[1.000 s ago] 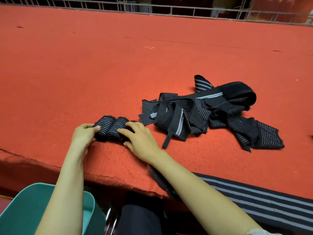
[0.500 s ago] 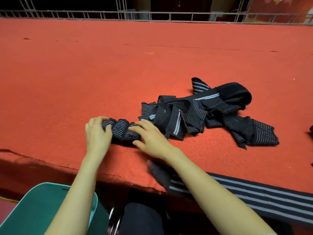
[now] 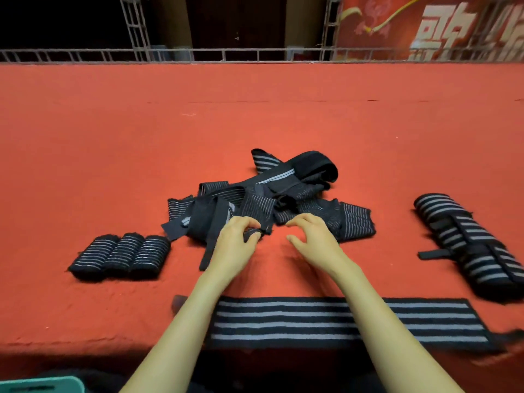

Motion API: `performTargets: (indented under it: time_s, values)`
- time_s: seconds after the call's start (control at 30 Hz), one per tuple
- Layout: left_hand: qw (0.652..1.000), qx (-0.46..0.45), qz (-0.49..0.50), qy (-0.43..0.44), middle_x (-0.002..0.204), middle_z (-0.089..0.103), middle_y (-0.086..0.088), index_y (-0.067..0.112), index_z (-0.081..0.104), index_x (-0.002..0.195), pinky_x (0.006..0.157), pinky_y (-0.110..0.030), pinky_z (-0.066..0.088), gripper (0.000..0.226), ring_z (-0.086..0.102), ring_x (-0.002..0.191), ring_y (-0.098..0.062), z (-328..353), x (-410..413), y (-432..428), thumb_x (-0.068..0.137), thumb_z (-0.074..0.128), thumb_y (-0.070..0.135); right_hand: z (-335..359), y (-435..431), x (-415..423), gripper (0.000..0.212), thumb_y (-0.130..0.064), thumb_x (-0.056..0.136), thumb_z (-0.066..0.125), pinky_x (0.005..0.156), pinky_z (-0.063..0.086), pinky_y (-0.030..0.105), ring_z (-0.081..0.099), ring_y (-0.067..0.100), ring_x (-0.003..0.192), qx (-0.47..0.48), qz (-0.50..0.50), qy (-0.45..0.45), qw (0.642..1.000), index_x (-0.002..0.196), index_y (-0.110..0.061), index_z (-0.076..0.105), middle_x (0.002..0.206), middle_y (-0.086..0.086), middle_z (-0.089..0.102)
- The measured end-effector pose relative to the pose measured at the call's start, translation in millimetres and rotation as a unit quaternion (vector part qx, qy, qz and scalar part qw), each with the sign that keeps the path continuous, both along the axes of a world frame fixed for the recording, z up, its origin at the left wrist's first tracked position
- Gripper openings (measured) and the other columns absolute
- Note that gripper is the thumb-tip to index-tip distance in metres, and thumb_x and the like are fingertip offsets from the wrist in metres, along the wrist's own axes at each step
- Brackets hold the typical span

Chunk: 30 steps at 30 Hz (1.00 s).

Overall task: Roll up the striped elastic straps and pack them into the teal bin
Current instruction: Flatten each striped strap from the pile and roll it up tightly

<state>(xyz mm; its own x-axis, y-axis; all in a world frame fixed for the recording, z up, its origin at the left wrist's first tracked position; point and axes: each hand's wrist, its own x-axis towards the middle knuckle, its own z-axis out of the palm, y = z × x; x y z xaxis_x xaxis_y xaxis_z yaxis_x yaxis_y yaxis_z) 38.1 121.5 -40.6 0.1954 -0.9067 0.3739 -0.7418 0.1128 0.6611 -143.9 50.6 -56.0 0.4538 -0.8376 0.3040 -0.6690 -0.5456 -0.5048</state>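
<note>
A tangled pile of black straps with grey stripes [image 3: 272,194] lies mid-table on the red cloth. My left hand [image 3: 236,245] pinches a strap end at the pile's near edge. My right hand [image 3: 314,236] hovers beside it with fingers curled, holding nothing. Three rolled straps [image 3: 122,255] sit side by side at the left. One strap [image 3: 340,321] lies flat along the near edge under my forearms. A corner of the teal bin [image 3: 42,385] shows at the bottom left, below the table edge.
A bundle of wider striped straps [image 3: 467,245] lies at the right. The red table [image 3: 113,137] stretches far back to a metal railing [image 3: 255,55]. A red banner [image 3: 425,26] hangs behind at the right.
Both hands left the three rolled straps and moved right to the tangled pile. My left hand took hold of a strap end. The view shifted right and up.
</note>
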Motion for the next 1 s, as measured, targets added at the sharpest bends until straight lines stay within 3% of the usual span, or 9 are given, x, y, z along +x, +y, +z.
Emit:
performTargets:
  time_s: [0.1,0.23,0.37,0.5,0.63,0.7,0.77,0.93,1.0]
  values:
    - [0.999,0.020,-0.025,-0.008,0.101,0.056,0.002,0.015,0.066,0.096,0.090,-0.018,0.037,0.016,0.053,0.102,-0.015,-7.2,-23.1,-18.1,0.084,0.063,0.007,-9.8,-10.3,-33.8,0.041,-0.022,0.087,0.064,0.110,0.027,0.034,0.038,0.026,0.127,0.019,-0.069,0.012,0.997,0.127,-0.013,0.057,0.128,0.008,0.050]
    - [0.998,0.048,-0.028,-0.009,0.104,0.047,0.006,0.017,0.064,0.104,0.096,-0.032,0.042,0.021,0.049,0.106,-0.018,-16.5,-39.5,-36.8,0.085,0.062,0.010,-17.4,-21.2,-58.2,0.055,-0.026,0.089,0.062,0.113,0.023,0.036,0.027,0.026,0.134,0.043,-0.150,0.012,0.988,0.139,-0.014,0.043,0.138,0.010,0.040]
    - [0.996,0.087,-0.027,-0.025,0.117,0.048,0.000,0.017,0.058,0.120,0.103,-0.031,0.034,0.034,0.044,0.114,-0.020,-23.6,-47.7,-51.5,0.086,0.061,0.014,-23.5,-34.8,-64.7,0.064,-0.035,0.089,0.062,0.114,0.019,0.036,0.020,0.024,0.138,0.036,-0.180,0.029,0.983,0.145,-0.019,0.034,0.146,0.009,0.032]
    - [0.993,0.113,-0.044,-0.005,0.126,0.046,-0.002,0.017,0.054,0.127,0.107,-0.029,0.030,0.040,0.043,0.121,-0.019,-27.5,-58.8,-64.5,0.087,0.061,0.016,-32.4,-48.6,-65.1,0.046,-0.038,0.091,0.059,0.110,0.026,0.038,0.031,0.025,0.135,0.045,-0.200,0.053,0.977,0.134,-0.023,0.051,0.143,0.005,0.040]
    - [0.993,0.102,-0.044,0.034,0.130,0.047,-0.006,0.013,0.051,0.130,0.108,-0.026,0.027,0.043,0.042,0.126,-0.021,-27.9,-72.5,-76.4,0.088,0.062,0.018,-33.1,-54.1,-59.7,0.016,-0.023,0.093,0.057,0.094,0.039,0.029,0.058,0.023,0.106,-0.054,-0.176,-0.120,0.976,0.100,-0.014,0.069,0.106,0.000,0.066]
    - [0.995,0.074,-0.036,0.053,0.138,0.040,-0.008,0.012,0.041,0.139,0.109,-0.022,0.021,0.054,0.036,0.132,-0.020,-26.4,-76.5,-79.1,0.089,0.062,0.018,-21.1,-44.2,-58.7,0.017,-0.020,0.093,0.055,0.090,0.040,0.018,0.061,0.010,0.101,-0.047,-0.121,-0.250,0.959,0.100,-0.014,0.069,0.101,-0.005,0.069]
    - [0.995,0.034,-0.037,0.082,0.148,0.026,-0.008,0.016,0.030,0.146,0.109,-0.018,0.013,0.065,0.024,0.139,-0.018,-24.3,-77.8,-81.8,0.089,0.061,0.015,-9.3,-33.9,-61.0,0.019,-0.021,0.094,0.051,0.084,0.041,0.013,0.060,-0.002,0.094,-0.001,-0.067,-0.303,0.951,0.098,-0.013,0.068,0.095,-0.010,0.068]
    - [0.995,-0.021,-0.091,0.023,0.156,-0.009,-0.001,0.043,0.021,0.143,0.116,-0.033,0.003,0.076,-0.006,0.143,-0.017,-18.2,-75.2,-85.9,0.088,0.061,0.010,-10.8,-23.7,-82.9,0.041,-0.043,0.088,0.050,0.071,0.039,0.033,0.048,0.011,0.074,0.116,0.015,-0.350,0.929,0.083,-0.003,0.056,0.077,0.006,0.055]
    - [0.989,-0.030,-0.140,-0.027,0.157,-0.011,0.001,0.041,0.034,0.141,0.116,-0.031,-0.004,0.071,-0.011,0.143,-0.015,-16.9,-74.3,-88.2,0.085,0.061,0.006,-10.5,-20.1,-89.6,0.035,-0.038,0.088,0.052,0.070,0.038,0.030,0.047,0.013,0.074,0.149,0.035,-0.381,0.912,0.076,-0.005,0.053,0.077,0.004,0.053]
